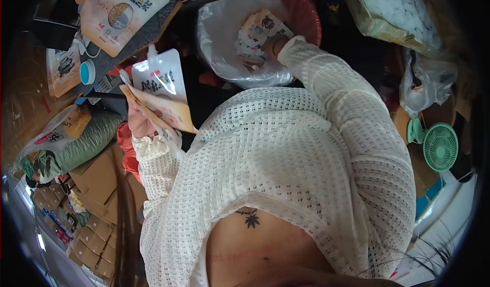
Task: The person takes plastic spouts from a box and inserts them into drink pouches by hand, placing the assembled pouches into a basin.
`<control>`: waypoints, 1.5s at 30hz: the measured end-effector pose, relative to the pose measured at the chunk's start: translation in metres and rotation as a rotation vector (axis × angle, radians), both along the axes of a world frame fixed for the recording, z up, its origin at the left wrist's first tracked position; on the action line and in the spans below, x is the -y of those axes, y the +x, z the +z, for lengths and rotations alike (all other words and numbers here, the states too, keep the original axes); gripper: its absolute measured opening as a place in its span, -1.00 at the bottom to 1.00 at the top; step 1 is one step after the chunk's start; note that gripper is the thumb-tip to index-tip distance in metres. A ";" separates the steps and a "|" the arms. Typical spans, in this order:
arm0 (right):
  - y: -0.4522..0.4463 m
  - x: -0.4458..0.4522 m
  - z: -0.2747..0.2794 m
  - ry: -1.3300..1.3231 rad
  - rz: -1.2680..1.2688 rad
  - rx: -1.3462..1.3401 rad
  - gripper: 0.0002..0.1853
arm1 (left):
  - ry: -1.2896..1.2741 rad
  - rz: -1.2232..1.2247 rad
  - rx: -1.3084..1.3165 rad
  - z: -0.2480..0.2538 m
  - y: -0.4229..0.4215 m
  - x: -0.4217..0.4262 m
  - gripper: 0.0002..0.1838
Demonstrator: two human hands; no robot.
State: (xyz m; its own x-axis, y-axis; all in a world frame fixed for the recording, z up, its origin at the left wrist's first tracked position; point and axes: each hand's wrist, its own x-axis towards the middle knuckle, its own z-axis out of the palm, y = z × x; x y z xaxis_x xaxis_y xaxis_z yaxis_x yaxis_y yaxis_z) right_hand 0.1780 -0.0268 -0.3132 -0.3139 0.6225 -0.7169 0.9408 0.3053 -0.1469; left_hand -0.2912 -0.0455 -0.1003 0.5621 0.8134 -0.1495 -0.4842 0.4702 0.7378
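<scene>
My left hand (pixel 139 122) is closed around several printed spout pouches (pixel 162 77), which fan out at different angles. A silver-white pouch has its spout pointing up, and a beige-orange one tilts below it. At the top middle, my right hand (pixel 270 46) reaches into a bin (pixel 217 37) lined with clear plastic. It touches a loose pile of small printed pouches (pixel 255 29); its fingers are mostly hidden there, so I cannot tell whether they grip. A dark band circles that wrist.
A large printed pouch (pixel 97 29) and a blue-lidded white cap (pixel 87 72) are at upper left. At upper right sits a plastic-lined box (pixel 395 11) of small white pieces. A green fan (pixel 440 146) stands at right. Cardboard boxes (pixel 94 241) are stacked at lower left.
</scene>
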 end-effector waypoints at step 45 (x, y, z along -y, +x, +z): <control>0.042 -0.046 0.072 0.258 -0.514 -0.115 -0.49 | 0.009 -0.089 -0.001 0.034 0.067 -0.011 -0.70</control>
